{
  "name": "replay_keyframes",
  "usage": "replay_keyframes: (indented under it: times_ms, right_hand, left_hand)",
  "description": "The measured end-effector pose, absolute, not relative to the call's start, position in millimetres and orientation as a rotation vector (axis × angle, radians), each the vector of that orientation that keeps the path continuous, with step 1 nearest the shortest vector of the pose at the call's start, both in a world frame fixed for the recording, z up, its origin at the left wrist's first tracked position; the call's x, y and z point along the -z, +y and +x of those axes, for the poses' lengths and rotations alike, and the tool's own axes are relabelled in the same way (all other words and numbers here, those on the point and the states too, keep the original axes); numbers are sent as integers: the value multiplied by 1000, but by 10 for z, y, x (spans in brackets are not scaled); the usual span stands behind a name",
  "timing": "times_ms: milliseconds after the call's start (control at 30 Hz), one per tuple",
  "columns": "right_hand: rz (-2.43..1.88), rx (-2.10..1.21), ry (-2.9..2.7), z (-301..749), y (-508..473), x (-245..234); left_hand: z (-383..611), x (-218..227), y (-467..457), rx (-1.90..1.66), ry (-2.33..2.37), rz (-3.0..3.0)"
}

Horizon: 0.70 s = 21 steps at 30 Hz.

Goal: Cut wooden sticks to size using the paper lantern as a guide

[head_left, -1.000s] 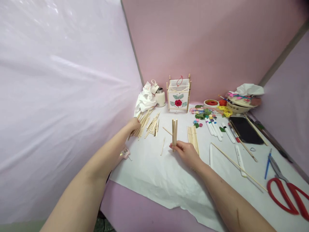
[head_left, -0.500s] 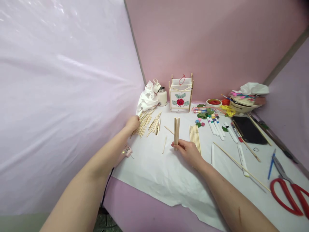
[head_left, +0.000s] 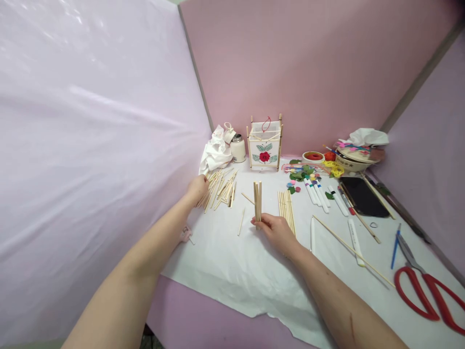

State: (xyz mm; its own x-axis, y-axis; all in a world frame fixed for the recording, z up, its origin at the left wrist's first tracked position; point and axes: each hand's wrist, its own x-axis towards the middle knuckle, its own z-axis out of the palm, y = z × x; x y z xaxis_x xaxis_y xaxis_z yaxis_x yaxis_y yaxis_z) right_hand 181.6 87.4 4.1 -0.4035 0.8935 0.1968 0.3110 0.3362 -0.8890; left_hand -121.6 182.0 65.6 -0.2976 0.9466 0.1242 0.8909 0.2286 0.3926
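My right hand point(head_left: 274, 230) is closed on a few bamboo sticks point(head_left: 257, 199), held upright over the white cloth. At the left edge of a loose pile of bamboo sticks point(head_left: 221, 190), my left hand point(head_left: 198, 188) has its fingers curled among the ends; whether it grips a stick is hidden. Just beyond my right hand lies a neat row of longer sticks point(head_left: 286, 211). A short stick point(head_left: 241, 222) and another stick point(head_left: 247, 198) lie apart, between the pile and my right hand.
A stick-framed lantern point(head_left: 265, 145) with a red flower stands at the back, beside a white jar point(head_left: 238, 149) and crumpled white cloth point(head_left: 216, 154). Rightward lie white markers point(head_left: 316, 194), a phone point(head_left: 363, 196), a bowl point(head_left: 352, 162) and red-handled scissors point(head_left: 417, 286). A pink glue gun point(head_left: 185, 234) is by my left forearm.
The whole view has shifted slightly, moving the table items left in the picture. My left hand stays at the pile, where some sticks have shifted; my right hand still holds its sticks.
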Motion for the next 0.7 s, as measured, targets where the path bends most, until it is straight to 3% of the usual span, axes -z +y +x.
replay_keyframes:
  times_ms: [200,367,700]
  right_hand:
    - [-1062,-1053,-1885,1816,866,-55]
    - [-1075,-1064,-1862,1819,859,-45]
    - [-1067,-1056,-1837,1827,859,-35]
  left_hand:
    - [-1239,-913,1486,-1290,2161,1693]
    - [-1067,-1140,1144,-1894,1502,1429]
    - [-591,-1047,835,-1464,1319,1177]
